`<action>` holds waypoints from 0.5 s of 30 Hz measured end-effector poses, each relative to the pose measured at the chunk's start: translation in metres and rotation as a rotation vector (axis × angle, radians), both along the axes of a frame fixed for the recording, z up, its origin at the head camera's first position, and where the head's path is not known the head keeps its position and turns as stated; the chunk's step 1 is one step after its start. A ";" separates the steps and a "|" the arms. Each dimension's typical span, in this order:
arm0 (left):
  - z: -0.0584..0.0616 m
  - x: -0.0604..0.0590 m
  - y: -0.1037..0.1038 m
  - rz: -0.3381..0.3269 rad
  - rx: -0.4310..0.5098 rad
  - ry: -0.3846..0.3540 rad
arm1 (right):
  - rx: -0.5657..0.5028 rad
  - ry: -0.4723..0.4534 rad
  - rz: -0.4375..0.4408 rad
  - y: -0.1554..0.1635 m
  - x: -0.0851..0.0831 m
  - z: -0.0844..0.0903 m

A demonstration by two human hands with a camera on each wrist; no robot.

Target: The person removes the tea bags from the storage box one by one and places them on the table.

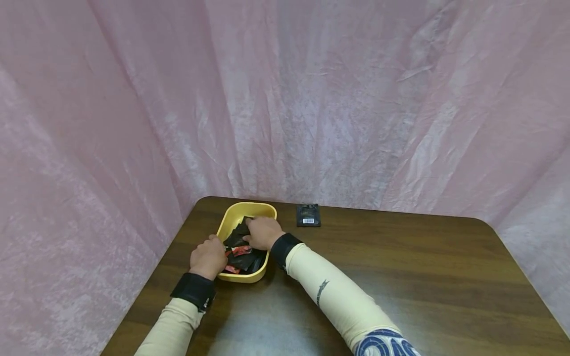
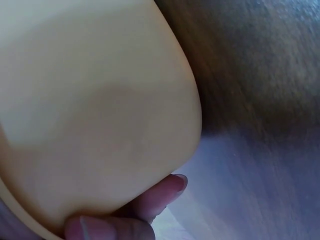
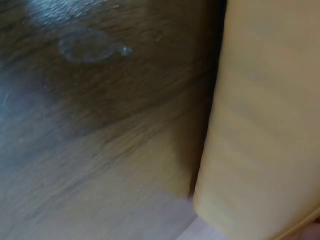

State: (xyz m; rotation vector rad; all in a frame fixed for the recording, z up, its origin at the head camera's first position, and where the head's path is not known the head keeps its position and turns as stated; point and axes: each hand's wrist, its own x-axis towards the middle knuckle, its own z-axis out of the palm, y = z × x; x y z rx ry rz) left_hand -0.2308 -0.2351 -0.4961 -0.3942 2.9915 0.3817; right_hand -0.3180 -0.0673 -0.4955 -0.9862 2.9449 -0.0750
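Observation:
A yellow plastic tub (image 1: 244, 278) stands at the left of the table, holding several black packets (image 1: 236, 239), some with red printed parts (image 1: 242, 250). My left hand (image 1: 208, 257) grips the tub's left rim; in the left wrist view its fingers (image 2: 95, 229) lie against the pale tub wall (image 2: 105, 115). My right hand (image 1: 263, 233) reaches over the right rim into the tub. Its fingers touch the black packets near the far end, but whether they pinch one is hidden. Only the tub's outer wall (image 3: 265, 110) fills the right side of the right wrist view.
A single black packet with a white barcode label (image 1: 308, 215) lies flat near the table's back edge, right of the tub. The brown wooden table (image 1: 401, 262) extends to the right. Pink curtains (image 1: 320, 99) hang behind and at the left.

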 end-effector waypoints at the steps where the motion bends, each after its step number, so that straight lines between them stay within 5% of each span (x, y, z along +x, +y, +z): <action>1: -0.001 0.000 0.000 0.001 0.001 0.001 | 0.013 -0.005 -0.005 0.000 0.001 0.001; 15: -0.001 0.002 0.000 -0.014 -0.010 0.031 | 0.038 0.003 -0.004 0.000 0.001 0.000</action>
